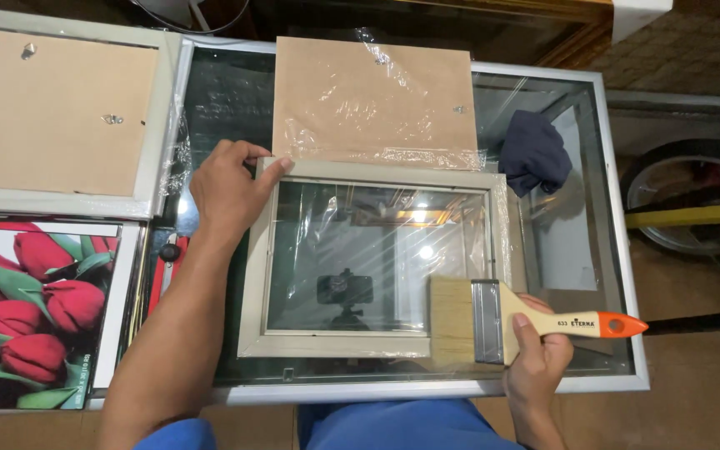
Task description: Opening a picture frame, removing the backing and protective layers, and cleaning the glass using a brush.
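Observation:
A pale picture frame (pixel 339 342) with a glass pane lies flat on a glass-topped table (pixel 427 390), partly wrapped in clear plastic film. My left hand (pixel 228 187) grips its upper left corner. My right hand (pixel 539 354) holds a wide flat paintbrush (pixel 493 321) by its wooden, orange-tipped handle. The bristles rest over the frame's lower right corner.
A brown backing board (pixel 372 100) under clear film lies just beyond the frame. A dark blue cloth (pixel 535 154) sits at the right. At the left lie a larger frame face down (pixel 56 117) and a red tulip picture (pixel 31 312). A wheel (pixel 685 208) stands at the right.

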